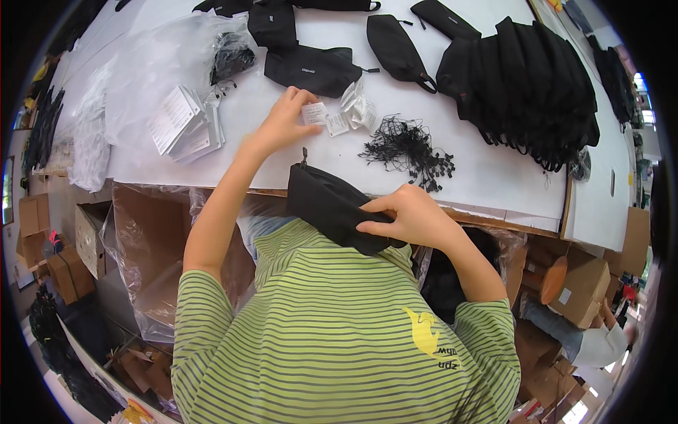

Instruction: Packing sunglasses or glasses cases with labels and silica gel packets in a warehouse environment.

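Pinching black pouch point(321, 201): right hand point(418, 218); left hand point(284, 121) spread beside labels point(337, 126); cords point(406, 145), pouch stack point(526, 85) beyond.

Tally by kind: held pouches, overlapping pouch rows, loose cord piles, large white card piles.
Held black pouch, in the right hand: 1
Overlapping black pouch row: 1
Loose black cord pile: 1
Large white card pile: 1
Total: 4

A white table point(494, 180) carries clear plastic bags point(152, 78) and white cards point(185, 126) at left, small white labels point(337, 125) mid-table, tangled black cords point(404, 150) to their right, loose black pouches point(311, 69) at the far side, and a thick pouch pile point(526, 92) at right.
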